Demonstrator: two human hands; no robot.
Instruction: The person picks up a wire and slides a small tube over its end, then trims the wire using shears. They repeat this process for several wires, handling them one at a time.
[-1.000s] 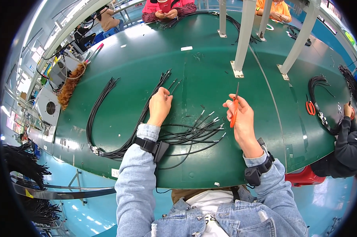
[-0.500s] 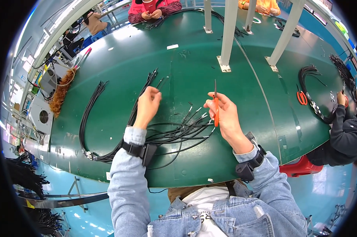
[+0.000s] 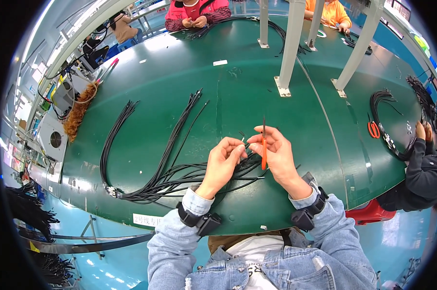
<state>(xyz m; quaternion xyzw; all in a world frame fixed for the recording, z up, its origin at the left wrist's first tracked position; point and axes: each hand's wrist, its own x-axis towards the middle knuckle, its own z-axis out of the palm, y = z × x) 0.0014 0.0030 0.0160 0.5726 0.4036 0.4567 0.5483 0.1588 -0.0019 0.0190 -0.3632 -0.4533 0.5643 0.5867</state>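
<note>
My left hand point(image 3: 223, 162) is closed, its thumb and forefinger pinched on the pale-tipped end of a black cable. Just right of it, my right hand point(image 3: 281, 157) keeps a pair of orange-handled scissors point(image 3: 264, 155) against its palm, blades pointing away from me. The right thumb and forefinger come up to the same cable end, almost touching the left fingertips. Beneath my hands lies a bundle of black cables point(image 3: 153, 189) on the green table point(image 3: 238, 104). One branch curves up at far left, another runs up beside a single separate strand, and loose ends fan out rightward.
Grey metal posts point(image 3: 292, 53) rise from the table ahead. A person at right works beside another cable bundle point(image 3: 380, 104) and red-handled scissors point(image 3: 373, 129). Two people sit across the table. A machine point(image 3: 54, 140) stands at left, and a white label point(image 3: 146, 220) lies at the near edge.
My left hand has moved right and nearer, from the upper strands to beside my right hand, and now pinches a cable end. The scissors stay in my right hand. The view has shifted slightly.
</note>
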